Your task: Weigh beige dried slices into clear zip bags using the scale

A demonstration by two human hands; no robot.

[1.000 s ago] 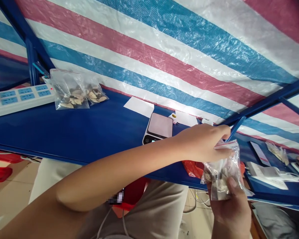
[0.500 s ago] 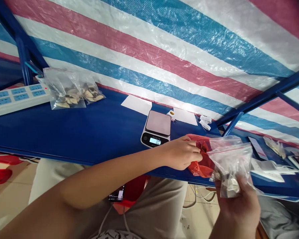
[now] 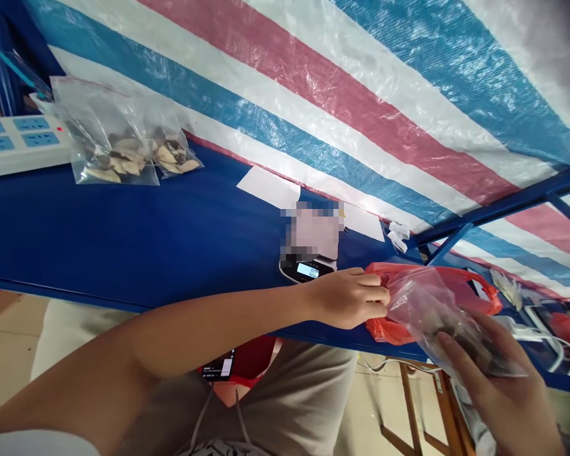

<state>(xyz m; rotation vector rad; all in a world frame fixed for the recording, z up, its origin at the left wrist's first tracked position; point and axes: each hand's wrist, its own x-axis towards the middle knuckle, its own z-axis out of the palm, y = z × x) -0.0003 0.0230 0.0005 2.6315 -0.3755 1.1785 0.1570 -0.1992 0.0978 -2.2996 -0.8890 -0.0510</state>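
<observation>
Head view: our left hand (image 3: 349, 301) pinches the red bag (image 3: 390, 332); our right hand (image 3: 517, 389) clasps the clear bag (image 3: 420, 297). Loosening that clasp could drop it.

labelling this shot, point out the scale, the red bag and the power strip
scale (image 3: 308, 271): head view, on its display
red bag (image 3: 392, 332): head view, on its lower front
power strip (image 3: 23, 155): head view, on its white front edge

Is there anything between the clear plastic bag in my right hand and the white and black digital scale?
Yes. Your left hand is in between, close to the white and black digital scale, its fingers at the end of the clear plastic bag. Part of the thin red plastic bag also lies between.
</observation>
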